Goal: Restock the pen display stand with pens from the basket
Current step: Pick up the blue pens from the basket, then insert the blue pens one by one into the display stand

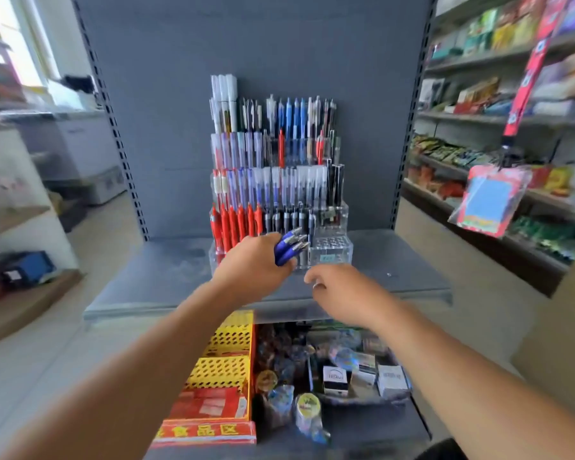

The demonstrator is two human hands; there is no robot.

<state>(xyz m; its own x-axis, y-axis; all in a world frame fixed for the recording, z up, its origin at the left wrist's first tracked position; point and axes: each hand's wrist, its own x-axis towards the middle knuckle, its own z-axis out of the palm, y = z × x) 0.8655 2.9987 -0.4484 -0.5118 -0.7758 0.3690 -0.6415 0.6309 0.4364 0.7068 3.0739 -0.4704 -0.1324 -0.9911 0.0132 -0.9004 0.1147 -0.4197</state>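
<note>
Mid-frame, the left hand grips a bundle of blue pens at the clear pen display stand's bottom row, near its empty slots. The barrels look light, stiff and slick, so they are best pinched singly mid-barrel. The right hand beside it curls loosely; whether it holds anything I cannot tell.

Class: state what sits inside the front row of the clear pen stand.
Visible: red pens at left, dark pens mid-row, empty holes at right. The left hand and its blue pens cover the row's lower middle.
</note>
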